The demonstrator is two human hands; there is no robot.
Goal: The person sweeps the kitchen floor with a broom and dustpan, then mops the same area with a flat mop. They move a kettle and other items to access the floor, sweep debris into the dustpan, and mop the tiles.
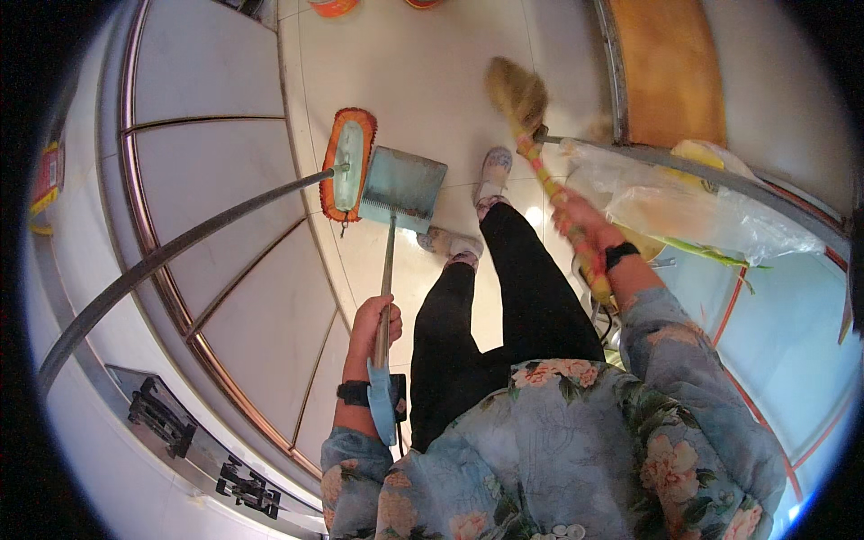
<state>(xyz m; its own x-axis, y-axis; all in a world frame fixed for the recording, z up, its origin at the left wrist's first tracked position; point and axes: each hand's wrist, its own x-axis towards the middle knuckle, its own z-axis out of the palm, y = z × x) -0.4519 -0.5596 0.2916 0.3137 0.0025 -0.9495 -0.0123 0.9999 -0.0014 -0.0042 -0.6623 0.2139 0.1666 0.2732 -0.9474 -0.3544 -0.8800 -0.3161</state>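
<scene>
My left hand (375,325) is wrapped around the metal pole of a long-handled dustpan (405,179). The dustpan's blue-grey pan, toothed along one edge, is down at the floor ahead of my feet. In my right hand (586,219) is a short broom (516,88) with a yellow and pink wrapped handle. Its bristle head is blurred and points ahead, to the right of the dustpan. Whether the bristles touch the floor I cannot tell. Beside the dustpan, on its left, is an orange-fringed flat mop (349,165) with a long dark pole.
White cabinet fronts (209,169) line the left, below a counter with a gas stove (196,439). To the right, clear plastic bags (675,196) hang over a table or shelf edge. An orange-brown wooden panel (668,74) stands at the upper right. Red objects (333,7) sit at the far edge.
</scene>
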